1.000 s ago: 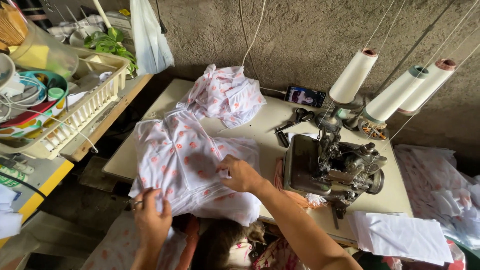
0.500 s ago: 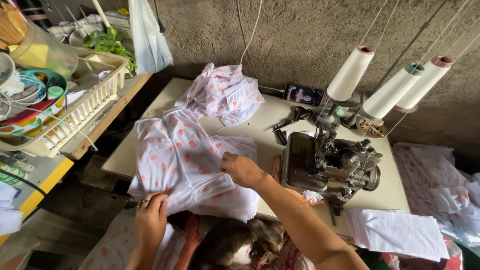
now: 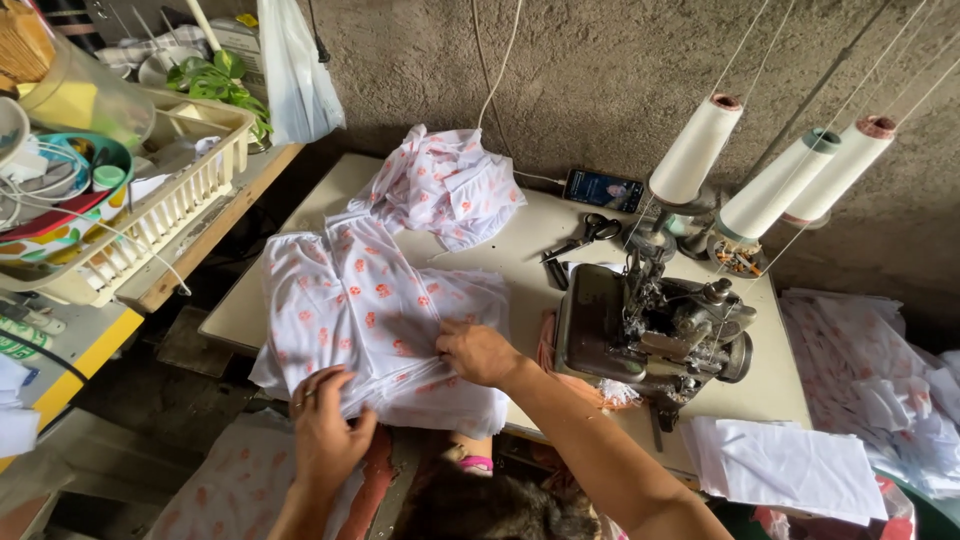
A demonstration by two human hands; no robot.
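A stack of white fabric pieces [image 3: 365, 320] printed with small red-orange motifs lies flat on the near-left part of the pale sewing surface [image 3: 520, 250], its long axis running from the far-left corner down toward the person, with the near end drooping over the front edge of the surface. The cloth looks thin and soft, lightly creased, its layers roughly squared up at the far end and looser where they hang. The left hand [image 3: 325, 430] is at the overhanging near edge, fingers curled and gripping the lower layers from below. The right hand [image 3: 478, 352] presses on top of the stack near its right side, fingers bent and pinching a fold of the top layer. Behind the stack, a second, crumpled heap of the same print [image 3: 440, 185] sits bunched toward the far edge of the surface. To the right stands a dark, worn metal overlock machine [image 3: 650, 325], with 3 tall cream thread cones [image 3: 780, 170] behind it feeding thin threads upward. Black scissors [image 3: 585, 235] and a phone [image 3: 603, 188] lie between the heap and the machine. Plain white cut pieces [image 3: 790, 465] rest at the right front corner. A cream plastic basket [image 3: 150, 210] of clutter sits on a shelf at left.
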